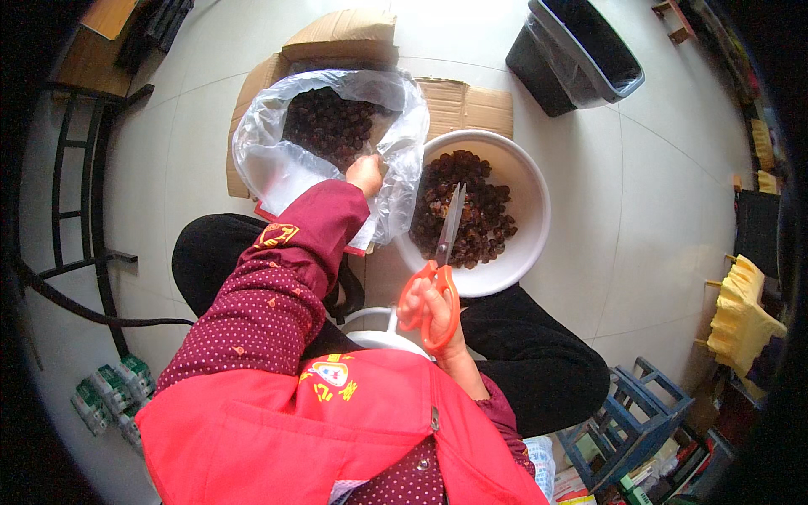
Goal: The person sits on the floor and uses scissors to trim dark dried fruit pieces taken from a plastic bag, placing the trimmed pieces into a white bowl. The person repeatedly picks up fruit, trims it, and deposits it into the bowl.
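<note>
My left hand [366,175] is at the right inner side of a clear plastic bag [265,170] that lines a cardboard box [341,31]; its fingertips are hidden. Dark brown, lumpy dried fruit [328,123] lies inside the bag. My right hand [435,319] holds scissors [449,233] by their orange handles, the blades slightly apart and pointing away from me over a white basin [533,189]. More of the dark pieces [473,237] lie heaped in the basin, with some paler, glossy bits among them.
A black bin [549,69] with a clear liner stands at the upper right. A blue stool [631,416] is at the lower right, a black metal frame [95,189] at the left. Something white and round [385,338] sits between my legs. Wrapped green-and-white packs [113,391] lie lower left.
</note>
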`<action>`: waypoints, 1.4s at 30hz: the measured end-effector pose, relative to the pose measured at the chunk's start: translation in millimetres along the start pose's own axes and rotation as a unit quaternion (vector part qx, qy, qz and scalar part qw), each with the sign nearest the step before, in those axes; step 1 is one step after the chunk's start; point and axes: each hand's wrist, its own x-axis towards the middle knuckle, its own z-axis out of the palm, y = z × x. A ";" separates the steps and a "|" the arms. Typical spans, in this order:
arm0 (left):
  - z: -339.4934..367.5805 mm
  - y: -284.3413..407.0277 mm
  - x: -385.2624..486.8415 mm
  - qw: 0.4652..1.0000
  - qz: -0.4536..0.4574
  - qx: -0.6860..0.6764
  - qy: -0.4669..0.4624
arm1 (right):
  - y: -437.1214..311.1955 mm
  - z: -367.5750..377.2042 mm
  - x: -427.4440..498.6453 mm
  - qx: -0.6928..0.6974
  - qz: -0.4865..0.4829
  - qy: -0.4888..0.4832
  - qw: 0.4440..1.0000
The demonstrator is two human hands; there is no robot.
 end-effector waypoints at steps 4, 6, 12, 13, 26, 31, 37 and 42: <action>-1.2 -0.7 3.3 0.993 -0.070 -0.091 0.001 | 1.2 -0.2 0.3 0.001 -0.001 0.000 1.000; -7.2 -1.3 7.3 0.990 -0.084 -0.112 0.008 | 1.9 0.0 -0.5 0.002 -0.003 -0.003 1.000; -41.1 0.9 18.6 0.860 -0.224 -0.423 -0.177 | 2.7 -2.0 -4.6 -0.004 -0.008 -0.017 1.000; -48.6 2.0 17.4 0.796 -0.247 -0.522 -0.181 | 2.7 -1.8 -5.3 -0.004 -0.009 -0.019 1.000; -129.6 82.3 -36.3 0.468 -0.105 -0.846 -0.233 | 9.5 -6.4 -16.7 -0.075 -0.042 -0.092 0.992; -138.5 104.4 -67.3 0.490 -0.078 -0.838 -0.228 | 12.0 -4.0 -20.5 -0.010 -0.037 -0.136 0.990; -139.3 115.2 -89.6 0.494 -0.024 -0.835 -0.240 | 7.9 6.8 -31.0 0.033 -0.023 -0.092 0.995; -139.1 119.8 -98.3 0.555 0.009 -0.797 -0.237 | 7.1 2.8 -33.1 0.028 -0.026 -0.106 0.994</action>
